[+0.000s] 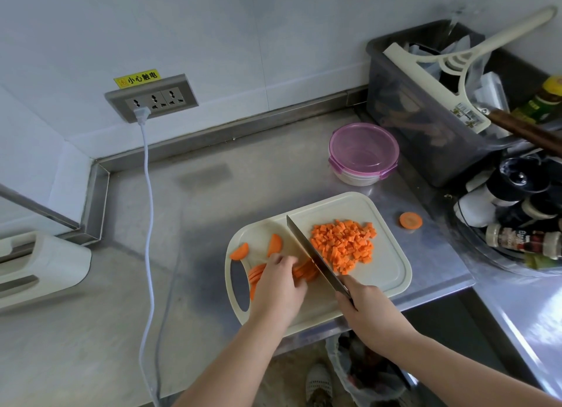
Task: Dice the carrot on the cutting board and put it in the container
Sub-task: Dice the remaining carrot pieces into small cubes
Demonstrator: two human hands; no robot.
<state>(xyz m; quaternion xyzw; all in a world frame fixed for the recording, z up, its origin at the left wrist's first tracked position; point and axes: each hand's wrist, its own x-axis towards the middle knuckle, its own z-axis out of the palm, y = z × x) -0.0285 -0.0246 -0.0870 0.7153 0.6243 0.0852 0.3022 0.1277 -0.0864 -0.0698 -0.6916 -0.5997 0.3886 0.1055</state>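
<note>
A cream cutting board (pixel 386 272) lies on the steel counter near its front edge. On its right half sits a pile of diced carrot (pixel 343 244). My left hand (pixel 279 282) curls over a stack of carrot slices (pixel 305 272) and holds them down. My right hand (pixel 363 306) grips the handle of a knife (pixel 310 254), whose blade stands against the stack's right end. Two half-round carrot pieces (pixel 275 244) lie loose on the board's left part. A round container with a purple lid (pixel 363 152) stands behind the board, closed.
One round carrot slice (pixel 410 220) lies on the counter right of the board. A dark bin (pixel 425 126) with a squeegee and a rack of spice jars (pixel 517 218) crowd the right. A white cable (pixel 147 193) hangs from the wall socket. A trash bag (pixel 365 373) sits below the counter edge.
</note>
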